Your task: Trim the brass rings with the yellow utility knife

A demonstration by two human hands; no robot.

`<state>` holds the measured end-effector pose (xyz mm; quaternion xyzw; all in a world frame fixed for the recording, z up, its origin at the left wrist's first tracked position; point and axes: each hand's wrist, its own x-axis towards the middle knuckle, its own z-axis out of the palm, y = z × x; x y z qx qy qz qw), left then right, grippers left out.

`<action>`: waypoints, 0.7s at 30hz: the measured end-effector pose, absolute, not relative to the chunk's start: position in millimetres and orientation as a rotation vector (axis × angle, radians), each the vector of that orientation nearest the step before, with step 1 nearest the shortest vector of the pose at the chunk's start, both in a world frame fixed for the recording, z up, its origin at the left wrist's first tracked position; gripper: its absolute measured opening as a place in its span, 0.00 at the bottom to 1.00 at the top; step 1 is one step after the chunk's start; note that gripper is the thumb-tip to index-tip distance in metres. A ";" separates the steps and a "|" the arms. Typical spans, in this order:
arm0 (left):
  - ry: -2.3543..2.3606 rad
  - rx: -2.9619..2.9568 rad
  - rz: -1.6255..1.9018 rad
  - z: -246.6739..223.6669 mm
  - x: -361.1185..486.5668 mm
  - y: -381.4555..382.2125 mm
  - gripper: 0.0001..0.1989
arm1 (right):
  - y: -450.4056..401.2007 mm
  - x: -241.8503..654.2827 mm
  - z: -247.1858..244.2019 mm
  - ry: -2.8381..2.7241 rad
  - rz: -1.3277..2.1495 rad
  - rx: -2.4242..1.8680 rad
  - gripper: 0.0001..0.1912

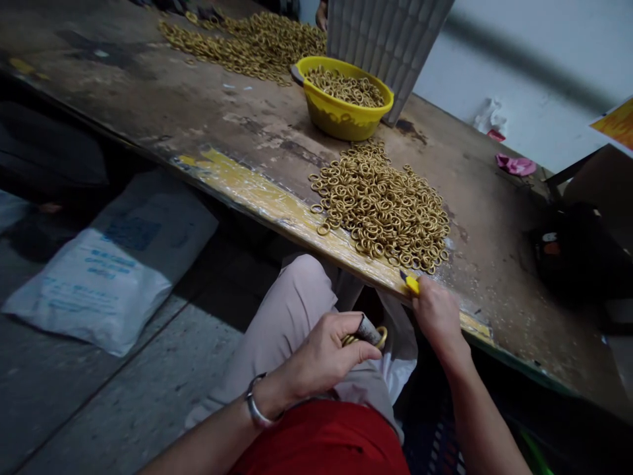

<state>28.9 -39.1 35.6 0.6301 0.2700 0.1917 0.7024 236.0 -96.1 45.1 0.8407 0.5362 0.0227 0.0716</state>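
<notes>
L hand [329,353] w/ gold rings [350,340] — R hand [438,313] w/ yellow tool [412,284], nr ring pile [390,204].

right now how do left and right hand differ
The left hand holds gold-coloured rings; the right hand a yellow, dark-tipped tool. A silvery band circles the left wrist; the right is bare. Left is over the lap, right at the table edge. Both hold something.

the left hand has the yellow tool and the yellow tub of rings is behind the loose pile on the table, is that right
Not quite: the head view shows the yellow tool in the right hand, not the left hand. The yellow tub of rings is behind the loose pile on the table, as you say.
</notes>
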 end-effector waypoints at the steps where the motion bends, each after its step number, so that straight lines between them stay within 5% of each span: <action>1: 0.600 1.443 0.434 32.2 32.8 -39.9 0.05 | -92.2 242.6 43.9 1.641 0.082 2.560 0.08; 6: 0.728 1.810 0.402 -3.1 71.3 -44.3 0.06 | -63.7 248.1 34.2 1.907 0.157 2.633 0.07; 11: 0.609 2.207 0.150 -28.5 90.2 -50.2 0.21 | -40.5 246.7 26.4 1.813 0.121 2.613 0.05; 15: 0.687 2.034 0.221 -30.4 83.8 -41.1 0.07 | -46.1 253.1 33.8 1.938 -0.079 2.766 0.07; 17: 0.754 1.659 0.330 -24.9 79.9 -32.2 0.07 | -55.8 251.7 39.3 2.037 -0.433 2.978 0.12; 21: 0.628 0.851 0.451 -5.3 72.3 -19.0 0.16 | -77.3 233.7 39.1 1.830 -1.673 3.219 0.15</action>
